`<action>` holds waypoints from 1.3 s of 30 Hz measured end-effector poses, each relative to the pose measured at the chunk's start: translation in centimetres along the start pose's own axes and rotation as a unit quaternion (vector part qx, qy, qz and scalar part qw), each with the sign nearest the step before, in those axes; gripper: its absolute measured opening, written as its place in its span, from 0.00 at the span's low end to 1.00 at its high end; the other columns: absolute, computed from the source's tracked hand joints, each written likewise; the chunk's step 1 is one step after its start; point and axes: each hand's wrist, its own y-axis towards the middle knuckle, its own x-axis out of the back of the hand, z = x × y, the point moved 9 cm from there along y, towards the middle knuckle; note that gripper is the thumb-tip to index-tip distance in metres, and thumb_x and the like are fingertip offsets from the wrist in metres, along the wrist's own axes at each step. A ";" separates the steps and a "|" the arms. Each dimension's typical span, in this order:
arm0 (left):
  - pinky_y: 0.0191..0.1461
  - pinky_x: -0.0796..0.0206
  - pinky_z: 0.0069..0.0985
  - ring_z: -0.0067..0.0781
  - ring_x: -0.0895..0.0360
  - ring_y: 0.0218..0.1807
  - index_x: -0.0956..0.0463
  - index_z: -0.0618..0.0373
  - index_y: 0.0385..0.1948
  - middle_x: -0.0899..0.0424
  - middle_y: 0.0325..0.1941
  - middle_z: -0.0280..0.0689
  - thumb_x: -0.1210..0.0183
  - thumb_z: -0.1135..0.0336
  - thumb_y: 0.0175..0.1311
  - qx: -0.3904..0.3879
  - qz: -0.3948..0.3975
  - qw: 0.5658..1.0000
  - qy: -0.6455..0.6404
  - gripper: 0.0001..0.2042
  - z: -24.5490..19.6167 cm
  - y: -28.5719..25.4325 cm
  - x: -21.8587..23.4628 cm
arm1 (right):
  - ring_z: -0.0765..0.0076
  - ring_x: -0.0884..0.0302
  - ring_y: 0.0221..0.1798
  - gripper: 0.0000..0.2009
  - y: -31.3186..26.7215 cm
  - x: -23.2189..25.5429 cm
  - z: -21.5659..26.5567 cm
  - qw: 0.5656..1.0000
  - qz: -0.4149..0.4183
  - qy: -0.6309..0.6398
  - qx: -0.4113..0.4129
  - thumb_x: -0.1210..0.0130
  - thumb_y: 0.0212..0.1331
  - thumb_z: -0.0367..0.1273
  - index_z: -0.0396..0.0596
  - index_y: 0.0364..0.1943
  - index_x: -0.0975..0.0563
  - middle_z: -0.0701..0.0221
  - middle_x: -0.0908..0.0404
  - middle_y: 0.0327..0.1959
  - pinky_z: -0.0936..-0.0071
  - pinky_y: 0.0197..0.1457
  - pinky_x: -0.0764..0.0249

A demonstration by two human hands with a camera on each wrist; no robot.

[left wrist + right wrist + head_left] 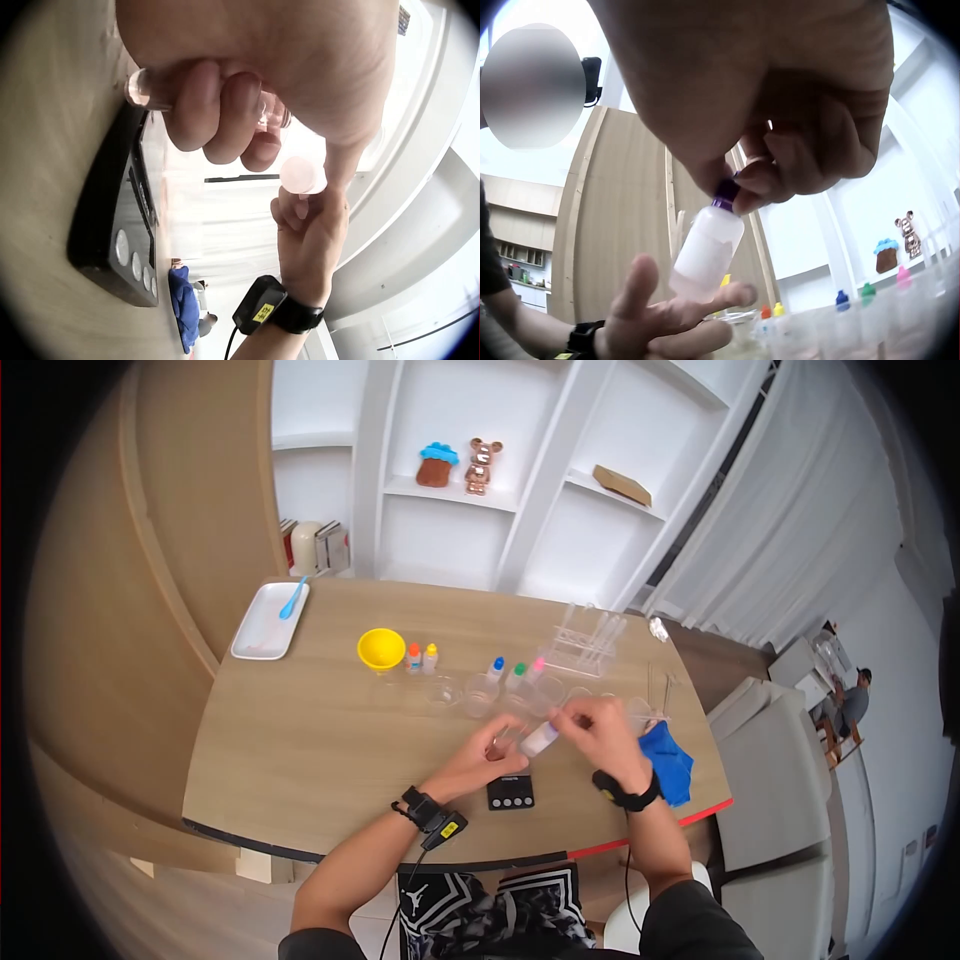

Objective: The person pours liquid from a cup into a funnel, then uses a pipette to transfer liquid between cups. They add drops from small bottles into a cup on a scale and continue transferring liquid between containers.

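My right hand (600,730) pinches a small translucent white bottle (709,247) by its purple cap (726,191), holding it tilted with the base toward my left hand (488,755). Fingers of the left hand curl round a small clear tube-like piece (147,90) with a flared rim; most of it is hidden behind them. The left thumb and index finger are spread near the bottle's base. Below both hands, a black digital scale (511,794) with round silver buttons lies on the table.
Clear cups (480,698) stand beyond the hands, near bottles with blue (498,664), green and pink caps. Farther left are red- and yellow-capped bottles (431,658), a yellow bowl (382,650) and a white tray (243,641). A test tube rack (580,655) and blue cloth (668,765) occupy the right.
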 end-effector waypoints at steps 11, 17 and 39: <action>0.43 0.34 0.17 0.08 0.29 0.41 0.18 0.60 0.55 0.19 0.41 0.22 0.42 0.58 0.80 0.071 0.058 0.990 0.108 0.15 1.5 -0.5 -0.2 | 0.47 0.20 0.39 0.07 -3.9 -0.1 1.7 0.994 -0.002 0.041 0.105 0.36 0.67 0.29 0.40 0.43 0.18 0.58 0.19 0.38 0.59 0.43 0.25; 0.44 0.34 0.17 0.08 0.29 0.42 0.18 0.60 0.56 0.20 0.41 0.21 0.41 0.59 0.80 0.072 0.059 0.992 0.089 0.15 1.3 -0.7 -0.9 | 0.50 0.18 0.44 0.08 -3.9 0.9 3.5 0.983 -0.006 0.103 0.151 0.36 0.65 0.27 0.41 0.45 0.17 0.59 0.18 0.44 0.61 0.46 0.23; 0.45 0.34 0.18 0.10 0.30 0.43 0.21 0.63 0.60 0.21 0.43 0.23 0.43 0.58 0.81 0.050 0.070 0.994 0.063 0.18 1.2 -0.7 -1.0 | 0.57 0.17 0.44 0.09 -3.4 -0.1 2.7 0.993 0.019 0.079 0.087 0.34 0.59 0.20 0.40 0.43 0.14 0.64 0.14 0.39 0.67 0.49 0.24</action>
